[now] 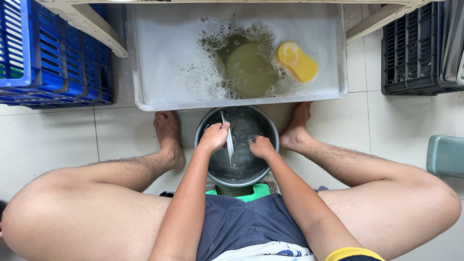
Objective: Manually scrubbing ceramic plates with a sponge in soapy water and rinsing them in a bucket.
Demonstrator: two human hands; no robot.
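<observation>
You have no packages, labels, signs or screens in front of you in this view.
</observation>
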